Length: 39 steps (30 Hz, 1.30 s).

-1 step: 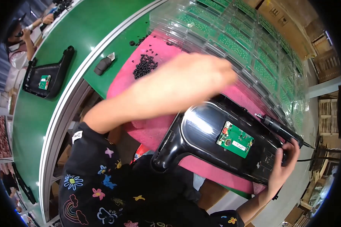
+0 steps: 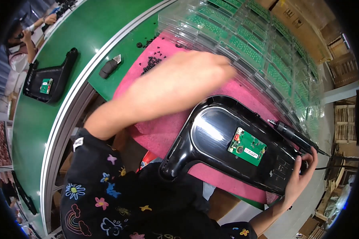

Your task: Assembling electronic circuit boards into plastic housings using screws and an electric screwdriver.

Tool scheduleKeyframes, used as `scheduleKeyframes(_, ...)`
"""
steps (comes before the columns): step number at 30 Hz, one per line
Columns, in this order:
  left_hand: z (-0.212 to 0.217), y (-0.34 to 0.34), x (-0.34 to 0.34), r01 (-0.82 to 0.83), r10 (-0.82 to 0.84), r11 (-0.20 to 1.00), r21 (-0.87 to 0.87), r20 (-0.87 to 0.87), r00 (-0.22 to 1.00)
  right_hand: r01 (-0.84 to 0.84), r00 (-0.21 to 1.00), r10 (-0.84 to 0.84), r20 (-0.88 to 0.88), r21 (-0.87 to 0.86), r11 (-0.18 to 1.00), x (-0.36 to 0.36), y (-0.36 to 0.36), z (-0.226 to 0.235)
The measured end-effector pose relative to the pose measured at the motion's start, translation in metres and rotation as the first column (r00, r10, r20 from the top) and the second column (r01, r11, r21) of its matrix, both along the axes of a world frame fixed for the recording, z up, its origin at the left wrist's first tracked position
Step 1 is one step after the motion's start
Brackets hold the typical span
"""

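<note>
A glossy black plastic housing (image 2: 210, 123) lies on a pink mat (image 2: 167, 133). A green circuit board (image 2: 248, 146) with a white label sits on it. My right hand (image 2: 301, 177) grips the housing's right end, thumb and fingers about its edge. My left hand (image 2: 203, 75) hangs blurred above the mat, beyond the housing's upper left end, with its fingers hidden. A pile of small black screws (image 2: 150, 63) is partly covered by my left forearm. Along the housing's far side lies a black electric screwdriver (image 2: 293, 136), its tip pointing left.
Stacked clear plastic trays (image 2: 263, 59) holding green boards stand at the back. A small dark grey object (image 2: 108, 68) lies left of the mat. On the green bench (image 2: 81, 36) beyond a metal rail is another black housing (image 2: 60, 81) with a board. Another person (image 2: 24, 44) works at the far left.
My left hand has moved left, away from the housing, whose upper left rim shows more now. My forearm covers more of the screw pile. The right hand has shifted only slightly.
</note>
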<state>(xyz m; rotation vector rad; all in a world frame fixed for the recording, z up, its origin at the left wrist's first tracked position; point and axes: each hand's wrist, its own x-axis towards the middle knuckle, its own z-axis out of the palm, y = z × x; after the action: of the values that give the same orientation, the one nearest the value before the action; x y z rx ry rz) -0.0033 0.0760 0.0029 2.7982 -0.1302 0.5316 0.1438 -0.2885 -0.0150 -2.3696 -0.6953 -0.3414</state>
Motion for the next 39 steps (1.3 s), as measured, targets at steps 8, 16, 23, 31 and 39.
scheduleKeyframes(8, -0.029, 0.033, -0.043, -0.082, 0.111, 0.985, 0.151, -0.200, 0.973, -0.009, 0.957, 0.038, -0.288, 0.100, 0.995, 0.071, -0.042, 0.002)
scheduleKeyframes(16, -0.032, 0.017, -0.042, -0.074, 0.126, 0.955, 0.289, -0.167, 0.978, -0.127, 0.991, 0.118, 0.064, 0.724, 0.678, 0.041, 0.042, 0.003)
scheduleKeyframes(23, -0.034, 0.017, -0.030, -0.174, 0.216, 0.966, 0.193, -0.227, 0.950, 0.063, 0.726, 0.657, -0.205, 0.970, 0.234, 0.039, 0.076, -0.002)
scheduleKeyframes(31, 0.004, -0.034, 0.030, 0.294, -0.278, 0.905, -0.307, 0.096, 0.956, 0.075, 0.496, 0.867, 0.044, 0.993, -0.093, -0.002, 0.075, 0.022)
scheduleKeyframes(39, -0.012, -0.059, 0.058, 0.328, -0.553, 0.538, -0.777, -0.032, 0.832, 0.127, 0.419, 0.899, 0.128, 0.972, -0.197, -0.018, 0.073, 0.013)
